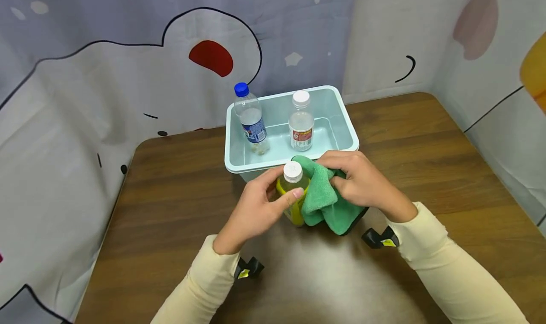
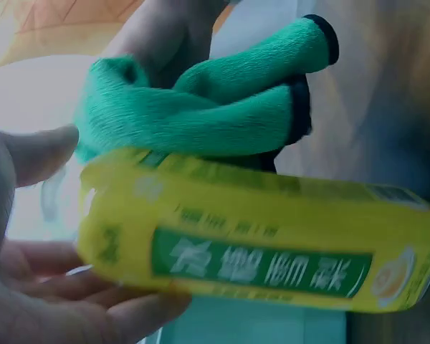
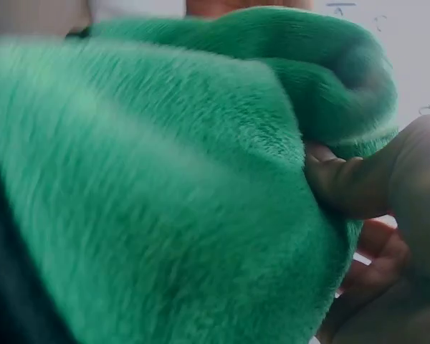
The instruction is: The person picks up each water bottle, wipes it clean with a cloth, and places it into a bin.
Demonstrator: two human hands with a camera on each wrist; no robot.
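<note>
My left hand grips a bottle with a white cap and a yellow label, its thumb and fingers round the upper part. In the left wrist view the yellow bottle shows a green panel with white characters. My right hand holds a bunched green cloth with dark edging, thumb pushed into its folds. The cloth lies against the right side of the bottle. Up close in the right wrist view, the cloth fills most of the picture, with the right thumb pressing into it.
Just behind the hands stands a pale blue plastic bin. Inside it are a clear bottle with a blue cap and a clear bottle with a white cap. The wooden table meets a patterned curtain at the back.
</note>
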